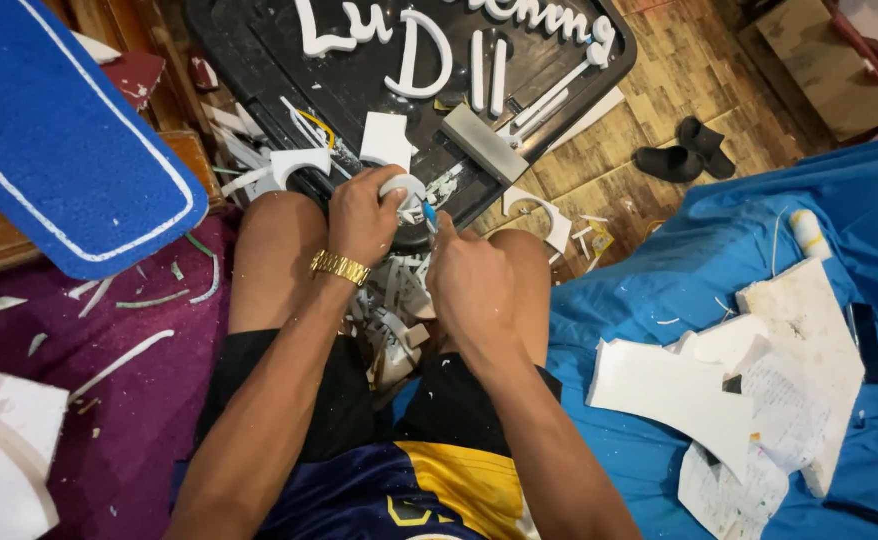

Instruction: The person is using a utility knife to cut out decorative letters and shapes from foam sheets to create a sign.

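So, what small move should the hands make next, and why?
Probably a short, slow stroke of the blue tool along the edge of the curved white piece. The left hand grips that piece above the knees, the right hand holds the tool's tip right beside it, and white scraps lie below.

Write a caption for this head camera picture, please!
Seated person's left hand holds a curved white foam piece while the right hand works it with a blue-handled tool.
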